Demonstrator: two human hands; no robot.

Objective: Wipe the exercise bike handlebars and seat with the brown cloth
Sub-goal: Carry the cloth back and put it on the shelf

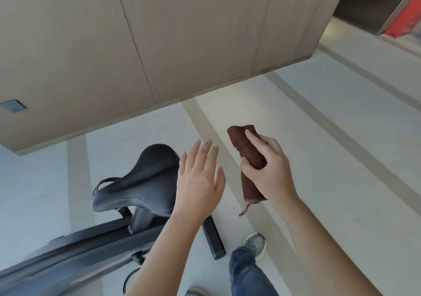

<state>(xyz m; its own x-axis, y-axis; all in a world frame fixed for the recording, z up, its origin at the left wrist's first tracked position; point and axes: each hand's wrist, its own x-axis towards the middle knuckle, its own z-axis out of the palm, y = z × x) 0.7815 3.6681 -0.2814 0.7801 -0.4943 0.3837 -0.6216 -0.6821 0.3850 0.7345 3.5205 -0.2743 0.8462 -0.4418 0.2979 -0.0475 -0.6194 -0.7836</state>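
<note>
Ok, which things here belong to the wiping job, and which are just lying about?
Job: cloth, gripped by the right hand; seat; left hand, holding nothing.
Lying about: wall panels; red object; grey wall plate.

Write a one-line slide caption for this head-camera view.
Right hand grips the folded brown cloth while the open left hand hovers near the black bike seat.
</note>
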